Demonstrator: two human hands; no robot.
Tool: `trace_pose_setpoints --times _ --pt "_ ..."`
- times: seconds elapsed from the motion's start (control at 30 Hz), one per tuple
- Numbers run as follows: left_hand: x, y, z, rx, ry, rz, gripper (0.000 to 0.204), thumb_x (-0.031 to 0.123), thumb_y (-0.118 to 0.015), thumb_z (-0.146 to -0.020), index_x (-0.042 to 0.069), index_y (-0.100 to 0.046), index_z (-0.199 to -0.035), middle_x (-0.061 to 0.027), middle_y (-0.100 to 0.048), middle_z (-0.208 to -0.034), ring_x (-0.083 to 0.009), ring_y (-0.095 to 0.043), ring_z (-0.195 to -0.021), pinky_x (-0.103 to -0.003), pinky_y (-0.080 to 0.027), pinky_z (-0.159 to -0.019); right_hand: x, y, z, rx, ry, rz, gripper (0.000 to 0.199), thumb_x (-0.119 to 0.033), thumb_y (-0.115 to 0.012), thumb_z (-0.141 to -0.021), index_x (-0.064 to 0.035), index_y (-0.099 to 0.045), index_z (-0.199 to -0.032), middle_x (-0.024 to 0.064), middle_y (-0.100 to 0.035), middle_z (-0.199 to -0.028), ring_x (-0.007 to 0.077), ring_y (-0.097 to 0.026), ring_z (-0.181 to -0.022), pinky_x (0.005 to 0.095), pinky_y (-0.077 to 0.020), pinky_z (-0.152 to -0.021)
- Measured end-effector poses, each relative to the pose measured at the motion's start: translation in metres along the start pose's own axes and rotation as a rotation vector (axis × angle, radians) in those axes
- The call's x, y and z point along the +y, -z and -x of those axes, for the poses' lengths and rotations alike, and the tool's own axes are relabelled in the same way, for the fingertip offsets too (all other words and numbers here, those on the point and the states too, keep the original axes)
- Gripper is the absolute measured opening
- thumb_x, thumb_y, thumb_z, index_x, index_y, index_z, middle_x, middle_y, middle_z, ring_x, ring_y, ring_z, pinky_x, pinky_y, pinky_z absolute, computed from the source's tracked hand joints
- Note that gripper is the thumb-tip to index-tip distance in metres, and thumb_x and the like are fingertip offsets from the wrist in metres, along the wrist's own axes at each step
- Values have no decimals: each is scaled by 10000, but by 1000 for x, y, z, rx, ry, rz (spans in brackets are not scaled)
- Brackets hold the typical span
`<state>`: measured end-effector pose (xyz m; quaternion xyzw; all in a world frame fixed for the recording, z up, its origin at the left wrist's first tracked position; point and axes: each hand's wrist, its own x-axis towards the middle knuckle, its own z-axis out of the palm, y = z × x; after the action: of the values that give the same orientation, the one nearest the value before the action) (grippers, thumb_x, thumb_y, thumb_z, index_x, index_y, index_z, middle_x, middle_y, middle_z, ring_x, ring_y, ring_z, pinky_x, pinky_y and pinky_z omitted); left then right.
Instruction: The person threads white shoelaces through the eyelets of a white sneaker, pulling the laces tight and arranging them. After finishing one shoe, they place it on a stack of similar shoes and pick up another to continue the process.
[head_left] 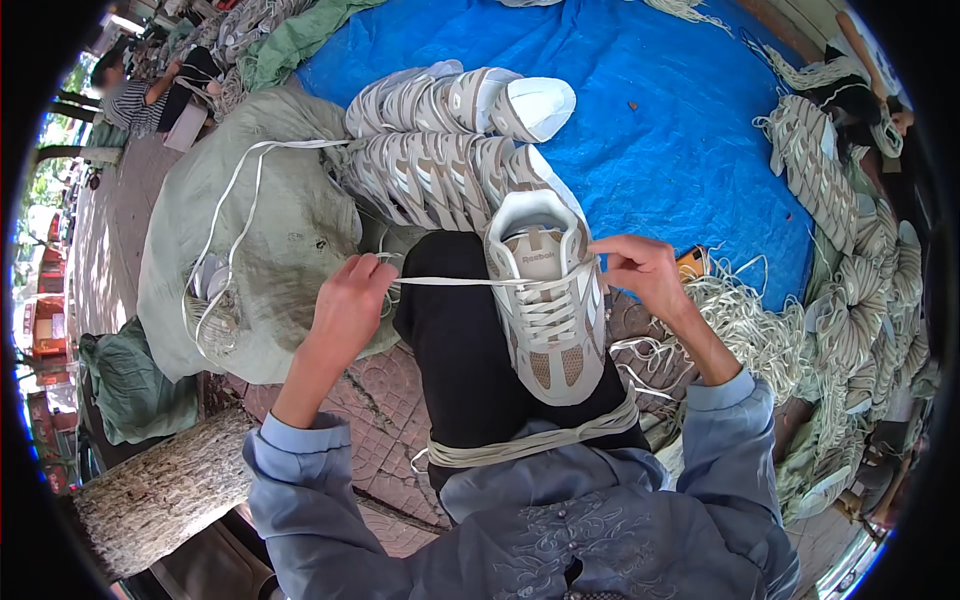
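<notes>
Left hand [358, 288] was closed, pinching white lace [450, 282] stretched straight to shoe [541, 350]. Right hand [643, 272] had fingertips at shoe's upper right edge; could not tell if they gripped lace. Shoe sat on my thighs, toe toward me. Judged part-done: lower lace rows crossed, top seemingly left. Nested shoe rows [415, 180] lay beyond my knees; lace heap [752, 330] lay right.

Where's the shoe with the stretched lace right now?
In the head view, the shoe sits just right of centre on the black trousers, between the left hand and the right hand.
</notes>
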<state>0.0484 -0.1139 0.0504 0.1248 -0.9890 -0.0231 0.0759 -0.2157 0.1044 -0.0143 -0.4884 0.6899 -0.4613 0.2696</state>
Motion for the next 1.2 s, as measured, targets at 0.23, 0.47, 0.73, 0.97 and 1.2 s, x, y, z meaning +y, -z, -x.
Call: trace_pose_setpoints --times 0.23,0.47,0.73,0.97,1.2 --pt "28 5 -21 217 188 -429 178 -5 -531 -648 80 -544 -803 -73 -473 -727 -230 -514 -657 -311 -432 -539 -31 -19 -16 -143 463 751 81 -118 -572 -629 -92 -495 -635 26 -453 -515 179 -545 -521 308 -412 -466" --pt "19 -28 -26 332 656 1793 123 53 -517 -807 17 -548 -921 -125 -580 -936 -257 -584 -851 -342 -475 -728 -28 -18 -12 17 687 967 108 -94 -532 -537 -112 -434 -580 0 -408 -488 140 -477 -465 273 -344 -438" --pt "-11 -12 -35 844 551 2163 426 50 -498 -819 -101 -351 -1188 -185 -440 -1178 -292 -368 -1164 -411 -250 -1028 -18 -28 -7 262 501 797 141 -35 -534 -569 -112 -416 -571 10 -416 -465 161 -472 -410 290 -348 -402" --pt "-56 42 -30 793 733 1319 275 0 -474 -807 -36 -496 -1079 -137 -488 -1115 -249 -479 -1031 -372 -429 -840 -5 -11 0 201 -94 541 262 -44 -575 -617 -122 -580 -868 87 -573 -581 258 -574 -533 364 -442 -484" --pt "54 -15 -56 287 -133 42 331 1 -529 -658 55 -560 -983 -101 -525 -967 -267 -497 -965 -354 -417 -806 38 -23 -2 171 -150 566 359 -71 -577 -595 -133 -593 -948 112 -578 -576 274 -575 -529 381 -458 -525"
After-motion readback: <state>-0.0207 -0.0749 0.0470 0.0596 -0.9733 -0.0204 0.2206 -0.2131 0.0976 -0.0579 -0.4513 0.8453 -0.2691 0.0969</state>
